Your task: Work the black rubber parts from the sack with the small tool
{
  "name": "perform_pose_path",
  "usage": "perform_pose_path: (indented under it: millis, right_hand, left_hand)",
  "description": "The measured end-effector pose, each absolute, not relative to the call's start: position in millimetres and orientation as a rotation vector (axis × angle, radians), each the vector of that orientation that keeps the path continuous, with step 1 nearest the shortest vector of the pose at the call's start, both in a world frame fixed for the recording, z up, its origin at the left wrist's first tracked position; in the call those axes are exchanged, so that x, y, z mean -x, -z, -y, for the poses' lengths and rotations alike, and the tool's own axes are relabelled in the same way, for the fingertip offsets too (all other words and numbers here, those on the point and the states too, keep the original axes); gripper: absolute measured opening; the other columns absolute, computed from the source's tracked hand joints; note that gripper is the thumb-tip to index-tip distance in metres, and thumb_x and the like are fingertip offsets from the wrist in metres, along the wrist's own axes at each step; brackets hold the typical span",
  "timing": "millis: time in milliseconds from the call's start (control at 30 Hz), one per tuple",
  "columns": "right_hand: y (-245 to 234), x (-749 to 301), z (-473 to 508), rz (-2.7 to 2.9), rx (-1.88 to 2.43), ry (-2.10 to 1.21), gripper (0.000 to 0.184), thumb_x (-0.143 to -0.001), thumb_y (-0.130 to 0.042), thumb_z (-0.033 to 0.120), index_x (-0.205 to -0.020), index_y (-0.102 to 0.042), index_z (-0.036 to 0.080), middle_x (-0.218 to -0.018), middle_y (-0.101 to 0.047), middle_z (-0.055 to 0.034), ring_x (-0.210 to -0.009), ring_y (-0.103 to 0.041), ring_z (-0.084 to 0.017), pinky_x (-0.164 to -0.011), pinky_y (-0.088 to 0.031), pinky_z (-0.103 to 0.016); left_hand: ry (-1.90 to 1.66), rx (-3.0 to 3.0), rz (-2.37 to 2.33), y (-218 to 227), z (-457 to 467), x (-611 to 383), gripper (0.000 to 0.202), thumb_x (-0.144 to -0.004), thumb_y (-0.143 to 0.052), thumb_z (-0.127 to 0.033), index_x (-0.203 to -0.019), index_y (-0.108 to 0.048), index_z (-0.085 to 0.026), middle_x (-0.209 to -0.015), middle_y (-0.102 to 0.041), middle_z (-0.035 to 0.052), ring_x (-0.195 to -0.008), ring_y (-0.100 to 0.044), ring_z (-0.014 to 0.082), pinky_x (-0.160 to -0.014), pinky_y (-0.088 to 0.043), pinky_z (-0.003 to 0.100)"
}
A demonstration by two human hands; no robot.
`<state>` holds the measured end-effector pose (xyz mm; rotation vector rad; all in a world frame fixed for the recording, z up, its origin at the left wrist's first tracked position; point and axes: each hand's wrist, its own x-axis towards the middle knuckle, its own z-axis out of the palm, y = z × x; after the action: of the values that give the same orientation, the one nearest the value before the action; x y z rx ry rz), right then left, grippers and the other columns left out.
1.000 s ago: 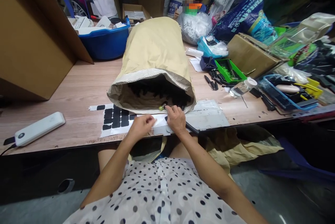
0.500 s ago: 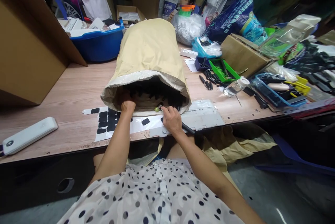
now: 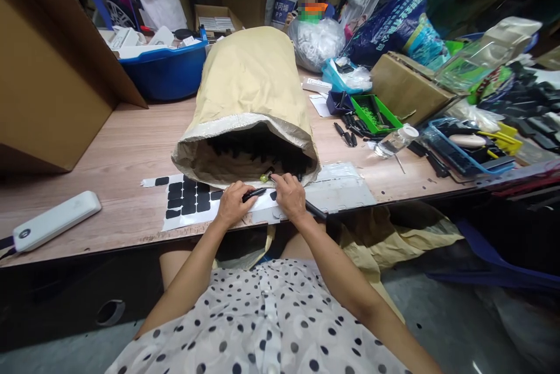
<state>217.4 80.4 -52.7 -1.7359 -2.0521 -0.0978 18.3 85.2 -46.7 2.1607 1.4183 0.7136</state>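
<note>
black piece (image 3: 255, 192) pinched in left fingers (image 3: 238, 188), tip toward right fingers (image 3: 285, 183) clasped around a black rod (image 3: 315, 210)

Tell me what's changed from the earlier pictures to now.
The left hand, inside the sack's mouth half a second ago, has drawn back toward the person and now holds a slim black part over the sticker sheet. The right hand stays by the sack's front rim; the open tan sack lies as it was.
</note>
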Motion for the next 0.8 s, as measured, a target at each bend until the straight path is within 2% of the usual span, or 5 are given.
perform_pose_path:
  millis: [233, 467, 667, 800]
  right_hand:
    - [41, -217, -54, 1.81, 1.541, -0.193, 0.039, -0.099, -0.038, 0.021, -0.128, -0.064, 0.024, -0.108, -0.068, -0.0074, -0.101, -0.062, -0.02, -0.089, -0.051, -0.031]
    - [28, -210, -35, 1.843, 1.464, -0.27, 0.037, -0.1, -0.039, 0.022, -0.126, -0.065, 0.024, -0.103, -0.07, -0.0071, -0.097, -0.065, -0.019, -0.088, -0.053, -0.031]
    - [35, -210, -32, 1.896, 1.436, -0.243, 0.039, -0.098, -0.04, 0.018, -0.127, -0.065, 0.026, -0.099, -0.069, -0.0061, -0.093, -0.065, -0.018, -0.084, -0.054, -0.03]
    - [33, -209, -34, 1.831, 1.433, -0.296, 0.037, -0.099, -0.04, 0.021, -0.125, -0.066, 0.025, -0.101, -0.07, -0.0067, -0.096, -0.065, -0.019, -0.088, -0.054, -0.032]
  left_hand:
    - [-0.732, -2.113, -1.414, 47, -86, -18, 0.014, -0.085, -0.064, -0.03, -0.096, -0.072, -0.025, -0.087, -0.064, 0.0018, -0.087, -0.059, 0.0214, -0.084, -0.048, 0.035]
    - [-0.731, -2.064, -1.438, 48, -86, -20, 0.018, -0.085, -0.065, -0.031, -0.099, -0.075, -0.025, -0.084, -0.063, 0.0012, -0.085, -0.059, 0.0204, -0.08, -0.047, 0.033]
    - [-0.774, -2.066, -1.428, 52, -86, -21, 0.017, -0.085, -0.066, -0.032, -0.098, -0.076, -0.026, -0.084, -0.064, 0.0013, -0.086, -0.059, 0.0201, -0.082, -0.048, 0.034]
    - [-0.779, -2.059, -1.425, 50, -86, -22, 0.016, -0.085, -0.067, -0.031, -0.097, -0.076, -0.026, -0.084, -0.064, 0.0017, -0.086, -0.059, 0.0205, -0.083, -0.048, 0.035]
